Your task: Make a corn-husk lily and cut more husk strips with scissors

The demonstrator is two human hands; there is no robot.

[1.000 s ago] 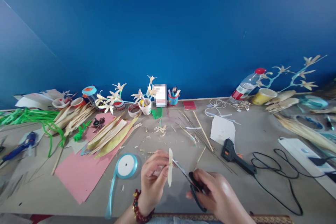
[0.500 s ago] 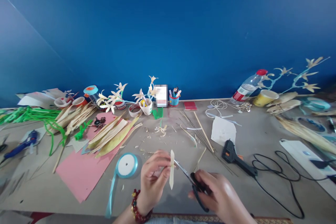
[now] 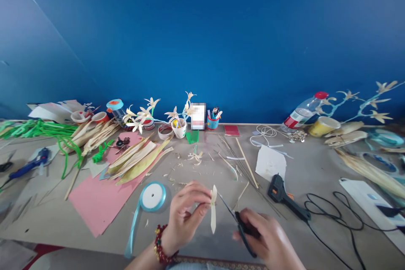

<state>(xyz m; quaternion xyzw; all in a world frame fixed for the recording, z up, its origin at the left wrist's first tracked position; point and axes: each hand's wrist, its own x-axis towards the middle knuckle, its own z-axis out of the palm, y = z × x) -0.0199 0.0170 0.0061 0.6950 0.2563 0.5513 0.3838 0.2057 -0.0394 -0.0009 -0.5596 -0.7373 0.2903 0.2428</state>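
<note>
Between the thumb and fingers of my left hand (image 3: pixel 189 213) is a narrow pale husk piece (image 3: pixel 213 219), held near its middle, with its two ends pointing up and down. My right hand (image 3: pixel 264 234) grips black-handled scissors (image 3: pixel 243 233) by the loops. Their blades point up and left, with the tips close to the right side of the husk piece. A roll of light blue ribbon (image 3: pixel 152 196) lies left of my left hand. Beyond the hands, a small pale husk flower (image 3: pixel 195 157) rests among scattered scraps.
Pink paper (image 3: pixel 101 202) and husk strips (image 3: pixel 139 162) lie on the left. A black glue gun (image 3: pixel 286 198) with its cable lies on the right, near a white paper piece (image 3: pixel 270 162). Cups, husk flowers and a tilted bottle (image 3: pixel 300 116) stand along the blue wall.
The husk piece has shifted slightly right and its top leans differently. The scissors and my right hand have moved a little right and down. The camera view has shifted slightly.
</note>
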